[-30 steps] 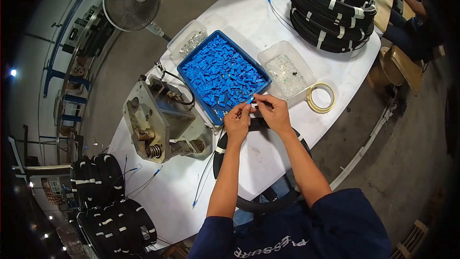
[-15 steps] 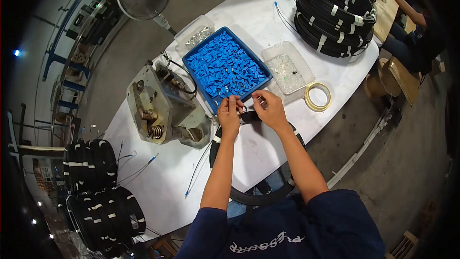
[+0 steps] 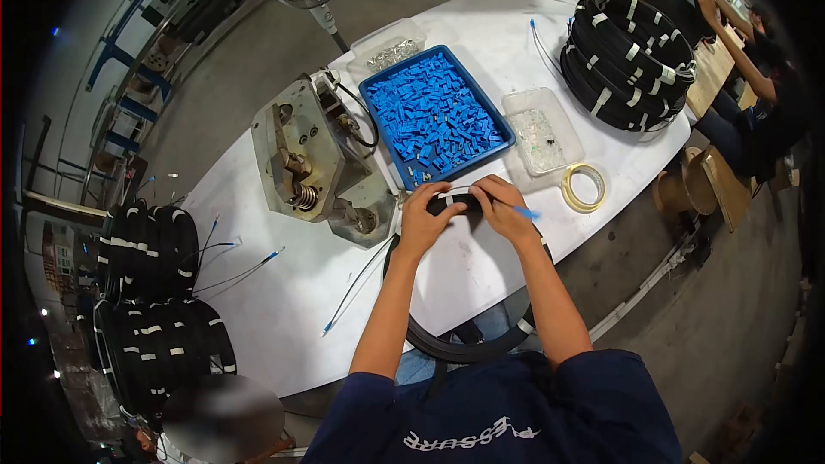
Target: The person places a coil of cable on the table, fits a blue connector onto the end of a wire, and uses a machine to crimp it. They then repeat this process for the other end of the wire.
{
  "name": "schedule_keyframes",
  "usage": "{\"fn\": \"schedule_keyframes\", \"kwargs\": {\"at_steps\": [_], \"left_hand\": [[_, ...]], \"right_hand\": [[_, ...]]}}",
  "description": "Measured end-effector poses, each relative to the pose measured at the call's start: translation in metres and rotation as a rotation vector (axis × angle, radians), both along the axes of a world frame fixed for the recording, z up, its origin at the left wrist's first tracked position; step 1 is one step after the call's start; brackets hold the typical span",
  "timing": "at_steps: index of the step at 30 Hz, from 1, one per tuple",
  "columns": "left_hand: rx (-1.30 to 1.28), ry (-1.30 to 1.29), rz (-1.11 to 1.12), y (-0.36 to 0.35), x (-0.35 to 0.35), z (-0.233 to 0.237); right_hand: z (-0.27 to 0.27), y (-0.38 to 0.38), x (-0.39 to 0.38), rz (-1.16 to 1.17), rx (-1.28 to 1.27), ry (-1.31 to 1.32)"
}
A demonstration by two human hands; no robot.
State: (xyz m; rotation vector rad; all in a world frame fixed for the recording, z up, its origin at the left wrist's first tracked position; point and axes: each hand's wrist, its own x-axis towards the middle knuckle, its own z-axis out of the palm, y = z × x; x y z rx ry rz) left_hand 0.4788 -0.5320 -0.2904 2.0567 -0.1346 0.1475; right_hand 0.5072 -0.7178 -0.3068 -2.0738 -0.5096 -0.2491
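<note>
Left fingers [image 3: 448, 213] and right fingers [image 3: 491, 205] gripping black coil [image 3: 468, 351] at its far edge, white band [image 3: 458, 198] between them

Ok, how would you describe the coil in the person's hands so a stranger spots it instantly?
Start at the white table and go to the edge nearest the person. A black coil spans that edge, its top held by the left hand and right hand. Unlike the bulky coil stacks to either side, it is a lone, slim ring.

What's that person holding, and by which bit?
A black coil, held at its far edge by the left grip and right grip.
</note>
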Motion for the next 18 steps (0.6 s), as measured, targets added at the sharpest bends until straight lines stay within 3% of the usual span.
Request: {"fn": "schedule_keyframes", "kwargs": {"at_steps": [1,3,7,11,14,16,18], "left_hand": [[-0.006,-0.004,-0.001,-0.001,0.000,-0.001],[0.293,-0.261,-0.049,-0.003,-0.002,-0.008],[0.419,-0.305,-0.014,-0.005,-0.004,-0.018],[0.498,-0.140,-0.053,-0.003,-0.005,-0.027],[0.547,-0.146,-0.033,-0.005,-0.006,-0.027],[0.549,-0.192,-0.020,-0.005,-0.006,-0.025],[0.554,-0.181,-0.040,-0.005,-0.006,-0.025]], "right_hand": [[-0.002,-0.002,0.001,-0.025,0.054,0.042],[-0.009,-0.004,0.004,-0.031,0.167,0.176],[-0.011,-0.019,0.008,-0.159,0.347,0.457],[-0.010,-0.031,-0.005,-0.209,0.271,0.371],[0.002,-0.039,-0.026,-0.311,0.451,0.515],[0.002,-0.043,-0.045,-0.470,0.655,0.374],[0.024,-0.038,-0.063,-0.577,0.601,0.345]]}}
